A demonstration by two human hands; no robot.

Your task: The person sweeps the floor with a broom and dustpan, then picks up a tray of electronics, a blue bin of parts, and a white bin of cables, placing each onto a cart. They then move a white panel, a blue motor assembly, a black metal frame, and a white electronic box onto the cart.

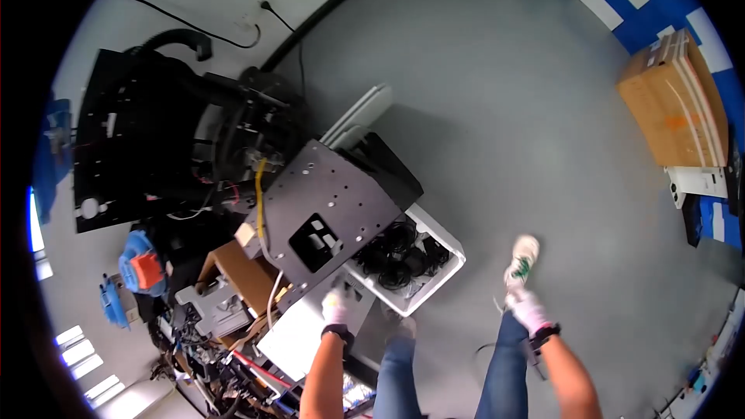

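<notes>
My left hand (335, 307), in a white glove with a dark band at the wrist, is over the white flat surface (299, 334), just below the grey metal panel (330, 202). Its fingers are blurred, and I cannot make out whether they hold anything. In front of my right leg, my right hand (528, 312), also gloved, has its fingers closed on a thin cable (483, 348), part of which loops behind the leg. Between the panel and my feet stands a white bin (438, 283) with coiled black cables (396, 260) inside.
A large black machine (147, 132) stands on the left, beside an open cardboard box (244, 275) and a heap of parts and wires. Another cardboard box (671, 101) is by the blue-and-white wall at the right. Grey floor (497, 124) stretches ahead.
</notes>
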